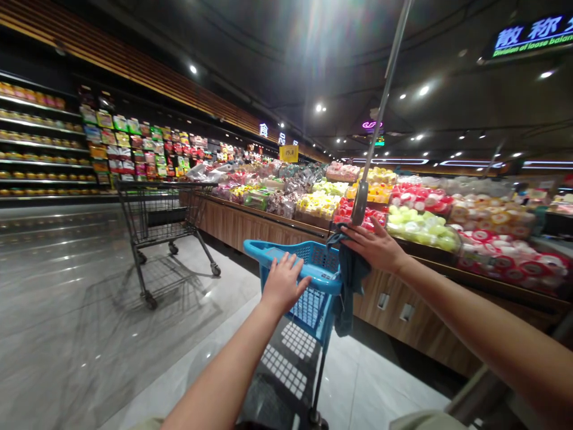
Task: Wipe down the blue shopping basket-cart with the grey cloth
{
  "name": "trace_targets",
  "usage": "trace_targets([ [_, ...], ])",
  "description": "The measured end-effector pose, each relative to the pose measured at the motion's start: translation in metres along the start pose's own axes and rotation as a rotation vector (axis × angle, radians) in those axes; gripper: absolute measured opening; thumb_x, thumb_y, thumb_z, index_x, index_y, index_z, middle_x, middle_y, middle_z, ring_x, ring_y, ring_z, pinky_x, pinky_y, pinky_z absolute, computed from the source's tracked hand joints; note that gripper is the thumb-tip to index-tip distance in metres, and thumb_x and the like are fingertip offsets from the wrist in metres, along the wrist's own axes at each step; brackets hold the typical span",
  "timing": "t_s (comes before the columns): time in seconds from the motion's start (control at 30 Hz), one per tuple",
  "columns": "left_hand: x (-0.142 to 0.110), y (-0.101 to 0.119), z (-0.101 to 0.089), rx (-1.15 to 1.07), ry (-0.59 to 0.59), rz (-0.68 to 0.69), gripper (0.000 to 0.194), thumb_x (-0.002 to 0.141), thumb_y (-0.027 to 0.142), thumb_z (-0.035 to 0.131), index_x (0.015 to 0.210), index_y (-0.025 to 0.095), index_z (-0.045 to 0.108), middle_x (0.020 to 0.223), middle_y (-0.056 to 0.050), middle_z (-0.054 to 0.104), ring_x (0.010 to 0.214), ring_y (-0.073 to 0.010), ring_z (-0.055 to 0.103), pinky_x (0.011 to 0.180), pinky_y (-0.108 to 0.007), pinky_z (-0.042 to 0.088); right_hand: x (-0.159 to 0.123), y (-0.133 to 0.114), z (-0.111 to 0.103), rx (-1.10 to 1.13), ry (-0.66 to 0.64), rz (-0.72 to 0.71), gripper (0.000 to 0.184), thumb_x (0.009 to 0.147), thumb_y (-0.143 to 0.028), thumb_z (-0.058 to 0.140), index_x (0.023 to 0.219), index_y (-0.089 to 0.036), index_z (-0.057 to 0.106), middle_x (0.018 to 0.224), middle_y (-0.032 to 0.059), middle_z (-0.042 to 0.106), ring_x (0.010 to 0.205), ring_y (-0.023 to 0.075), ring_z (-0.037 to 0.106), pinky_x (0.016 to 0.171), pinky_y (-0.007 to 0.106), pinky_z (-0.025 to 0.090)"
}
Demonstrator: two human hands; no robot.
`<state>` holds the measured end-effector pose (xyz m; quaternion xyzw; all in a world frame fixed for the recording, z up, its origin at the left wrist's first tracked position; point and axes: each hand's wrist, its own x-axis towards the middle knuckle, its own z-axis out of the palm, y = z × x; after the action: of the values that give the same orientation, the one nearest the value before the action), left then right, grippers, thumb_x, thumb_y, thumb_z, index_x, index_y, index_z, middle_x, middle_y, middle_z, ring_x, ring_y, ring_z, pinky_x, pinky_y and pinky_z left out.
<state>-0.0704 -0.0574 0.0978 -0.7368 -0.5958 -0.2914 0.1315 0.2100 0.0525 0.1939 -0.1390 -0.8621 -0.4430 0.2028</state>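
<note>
My left hand (283, 285) lies palm down on the near rim of a small blue plastic shopping cart (313, 310); its fingers are stretched out and slightly spread. At the cart's right corner, my right hand (378, 248) rests over a dark blue-grey cloth (345, 298), fingers extended and thumb apart. The cloth hangs down along the cart's right side. Just above these fingers is the dark grey lower end of a long upright pole (359, 200); whether the hand touches it I cannot tell. The cart's basket is only partly visible.
An empty black metal shopping cart (163, 224) stands on the shiny tiled floor to the left. A wood-panelled display counter (250, 230) with colourful packaged goods runs along the front and right. Stocked wall shelves (42, 143) line the far left.
</note>
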Motion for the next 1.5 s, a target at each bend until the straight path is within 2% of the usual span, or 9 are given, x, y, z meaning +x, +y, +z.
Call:
trace_targets([
  [0.1, 0.001, 0.000, 0.001, 0.002, 0.007, 0.005, 0.055, 0.095, 0.052, 0.042, 0.137, 0.017, 0.050, 0.147, -0.014, 0.046, 0.141, -0.0321, 0.031, 0.115, -0.058, 0.021, -0.005, -0.008, 0.006, 0.007, 0.008, 0.016, 0.044, 0.092, -0.010, 0.049, 0.132, -0.026, 0.053, 0.151, 0.0053, 0.040, 0.141, 0.0272, 0.033, 0.118, 0.060, 0.006],
  [0.3, -0.001, -0.001, 0.002, 0.006, 0.032, 0.008, 0.055, 0.096, 0.053, 0.041, 0.137, 0.018, 0.050, 0.147, -0.013, 0.046, 0.141, -0.0314, 0.032, 0.114, -0.058, 0.023, -0.032, -0.043, 0.033, 0.108, -0.011, -0.215, 0.027, 0.095, -0.018, 0.050, 0.117, -0.024, 0.064, 0.142, 0.0038, 0.052, 0.141, 0.0226, 0.033, 0.120, 0.055, 0.005],
  [0.43, -0.002, -0.002, 0.004, 0.009, 0.052, 0.014, 0.055, 0.095, 0.053, 0.041, 0.136, 0.018, 0.050, 0.146, -0.013, 0.047, 0.140, -0.0313, 0.033, 0.114, -0.057, 0.024, -0.030, -0.038, 0.032, 0.098, 0.039, -0.225, 0.025, 0.094, -0.017, 0.051, 0.114, -0.025, 0.065, 0.142, 0.0028, 0.052, 0.140, 0.0212, 0.035, 0.121, 0.053, 0.009],
  [0.7, -0.002, -0.003, 0.004, 0.001, 0.035, 0.007, 0.053, 0.095, 0.052, 0.042, 0.137, 0.018, 0.050, 0.147, -0.013, 0.046, 0.141, -0.0308, 0.032, 0.115, -0.058, 0.022, -0.010, 0.001, 0.003, -0.026, 0.030, -0.011, 0.038, 0.091, -0.009, 0.050, 0.126, -0.023, 0.059, 0.152, 0.0075, 0.037, 0.140, 0.0284, 0.034, 0.118, 0.057, 0.017],
  [0.9, -0.002, -0.003, 0.003, 0.000, 0.028, 0.004, 0.053, 0.095, 0.051, 0.044, 0.136, 0.018, 0.050, 0.147, -0.013, 0.046, 0.141, -0.0308, 0.032, 0.115, -0.057, 0.023, -0.021, -0.021, 0.019, 0.045, -0.006, -0.054, 0.037, 0.090, -0.008, 0.051, 0.123, -0.021, 0.061, 0.150, 0.0077, 0.042, 0.142, 0.0313, 0.029, 0.115, 0.058, 0.028],
  [1.1, -0.002, -0.004, 0.003, 0.006, 0.037, 0.013, 0.053, 0.095, 0.051, 0.044, 0.136, 0.019, 0.051, 0.146, -0.013, 0.047, 0.141, -0.0308, 0.033, 0.115, -0.058, 0.023, -0.014, -0.022, 0.012, 0.222, 0.058, -0.029, 0.041, 0.091, -0.003, 0.043, 0.124, -0.019, 0.061, 0.143, 0.0091, 0.050, 0.139, 0.0263, 0.036, 0.106, 0.043, 0.047],
  [1.33, -0.002, -0.004, 0.004, 0.008, 0.038, 0.008, 0.053, 0.095, 0.051, 0.043, 0.136, 0.018, 0.051, 0.146, -0.013, 0.047, 0.141, -0.0310, 0.033, 0.114, -0.058, 0.023, 0.030, -0.038, -0.032, 0.530, 0.201, 0.162, 0.050, 0.091, -0.005, 0.039, 0.133, -0.028, 0.056, 0.141, 0.0053, 0.052, 0.126, 0.0214, 0.053, 0.106, 0.039, 0.047],
  [1.43, -0.001, -0.004, 0.003, 0.013, 0.031, 0.016, 0.052, 0.096, 0.050, 0.042, 0.136, 0.017, 0.051, 0.146, -0.013, 0.047, 0.140, -0.0311, 0.033, 0.115, -0.058, 0.023, 0.044, -0.044, -0.026, 0.572, 0.250, 0.265, 0.051, 0.091, -0.007, 0.039, 0.135, -0.029, 0.054, 0.144, 0.0039, 0.049, 0.130, 0.0232, 0.048, 0.109, 0.043, 0.043],
  [1.5, -0.001, -0.003, 0.002, 0.016, 0.032, 0.015, 0.051, 0.096, 0.048, 0.042, 0.136, 0.018, 0.051, 0.145, -0.013, 0.048, 0.140, -0.0309, 0.033, 0.115, -0.057, 0.023, 0.045, -0.049, -0.011, 0.591, 0.202, 0.324, 0.047, 0.091, -0.010, 0.042, 0.131, -0.027, 0.058, 0.142, 0.0052, 0.052, 0.130, 0.0263, 0.049, 0.109, 0.046, 0.042],
])
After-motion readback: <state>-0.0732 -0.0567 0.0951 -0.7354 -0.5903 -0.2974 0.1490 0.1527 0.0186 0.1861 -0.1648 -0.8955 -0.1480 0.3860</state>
